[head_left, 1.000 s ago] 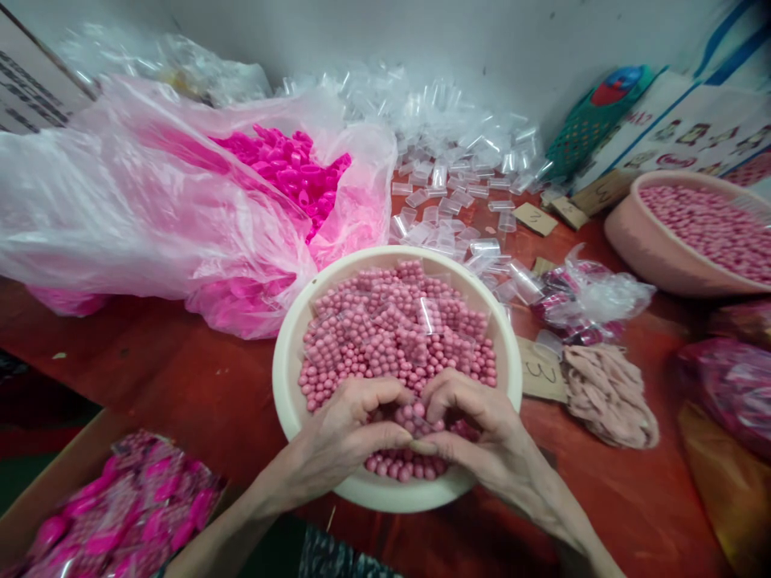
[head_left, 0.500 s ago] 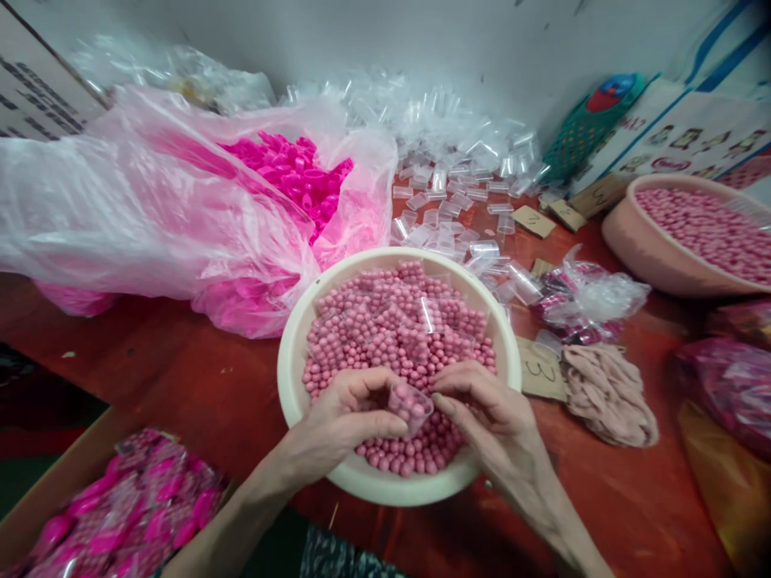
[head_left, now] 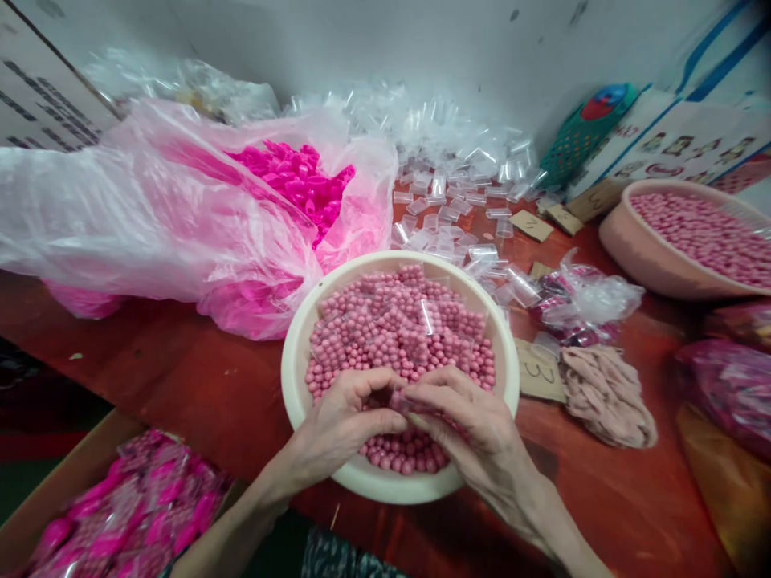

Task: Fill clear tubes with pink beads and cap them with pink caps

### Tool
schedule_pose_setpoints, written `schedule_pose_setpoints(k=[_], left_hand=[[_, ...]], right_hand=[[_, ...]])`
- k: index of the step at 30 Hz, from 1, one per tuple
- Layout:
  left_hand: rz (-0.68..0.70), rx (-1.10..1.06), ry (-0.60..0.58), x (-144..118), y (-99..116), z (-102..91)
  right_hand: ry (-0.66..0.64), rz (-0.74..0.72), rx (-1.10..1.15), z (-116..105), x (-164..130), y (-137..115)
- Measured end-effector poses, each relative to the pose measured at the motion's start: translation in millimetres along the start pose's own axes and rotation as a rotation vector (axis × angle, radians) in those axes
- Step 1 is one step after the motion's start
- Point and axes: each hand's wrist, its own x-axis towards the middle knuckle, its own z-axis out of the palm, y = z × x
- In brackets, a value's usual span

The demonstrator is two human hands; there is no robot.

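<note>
A cream basin (head_left: 295,385) holds loose pink beads (head_left: 409,461) at the front, with clear pieces filled with the same beads (head_left: 397,321) piled behind. Over its near half, my left hand (head_left: 355,413) pinches a small clear plastic tube of pink beads (head_left: 398,399) between thumb and fingers. From the other side my right hand (head_left: 461,413) closes its thumb and fingers on the tube's right end. Most of the tube is hidden behind the fingers of both hands.
Behind the basin lies a heap of clear plastic tubes (head_left: 437,185). To the left stands a plastic bag (head_left: 181,209) of bright pink parts (head_left: 301,181). A second bead basin (head_left: 638,249), a cardboard tag (head_left: 539,371) and a cloth (head_left: 608,397) are rightward; a box of filled packs (head_left: 132,506) is lower left.
My right hand has moved left and closed onto the tube, covering it. My left hand keeps its pinch in nearly the same place. The view has shifted slightly.
</note>
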Motion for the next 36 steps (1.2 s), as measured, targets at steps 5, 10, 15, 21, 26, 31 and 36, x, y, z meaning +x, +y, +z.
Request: schedule_pose_setpoints(k=[5, 10, 15, 21, 26, 31, 36], left_hand=[[-0.011, 0.181, -0.083, -1, 5, 0.6], [-0.039, 0.085, -0.101, -2, 4, 0.7], [-0.11, -0.127, -0.019, -2, -1, -1.5], [-0.145, -0.279, 0.131, -2, 0, -1.4], [-0.025, 0.017, 0.356, -5, -10, -8.3], [0.05, 0.49, 0.6, -7, -15, -20.6], [0.061, 0.638, 0.584, -1, -15, -22.9]], right_hand=[[-0.22, 0.114, -0.059, -15, 3, -6], [-0.259, 0.149, 0.034, -21, 9, -3], [0.024, 0.265, 0.337, -18, 7, 4], [0.145, 0.216, 0.032, -14, -1, 9], [0.069, 0.168, -0.094, -9, -3, 8], [-0.045, 0.198, -0.194, -2, -6, 12], [-0.125, 0.252, -0.444, 9, -9, 14]])
